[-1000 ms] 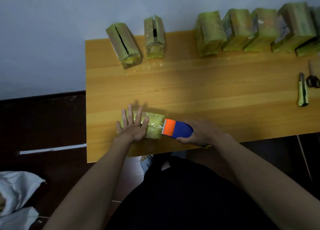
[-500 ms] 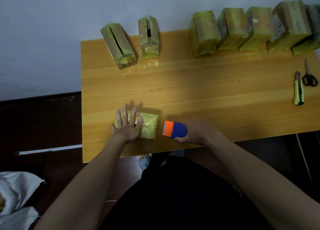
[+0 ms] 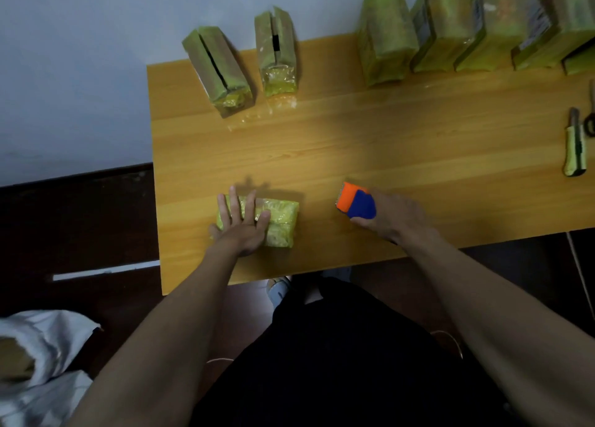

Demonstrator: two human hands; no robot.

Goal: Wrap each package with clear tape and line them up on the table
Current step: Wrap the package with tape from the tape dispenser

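Note:
A yellow-green package (image 3: pixel 280 221) wrapped in glossy clear tape lies near the front edge of the wooden table (image 3: pixel 370 143). My left hand (image 3: pixel 242 223) presses flat on its left part with straight fingers. To the right, clear of the package, my right hand (image 3: pixel 394 217) grips an orange and blue tape dispenser (image 3: pixel 355 201). Two packages (image 3: pixel 219 69) (image 3: pixel 276 53) stand at the back left. A row of several packages (image 3: pixel 384 36) lines the back right.
A yellow-green utility knife (image 3: pixel 574 146) lies at the table's right side, with scissors (image 3: pixel 591 117) just beyond it at the frame edge. White bags (image 3: pixel 38 362) sit on the dark floor at lower left. A wall stands behind the table.
The dispenser touched the package's right end a second ago; my right hand has since drawn it away to the right. My left hand stays pressed on the package.

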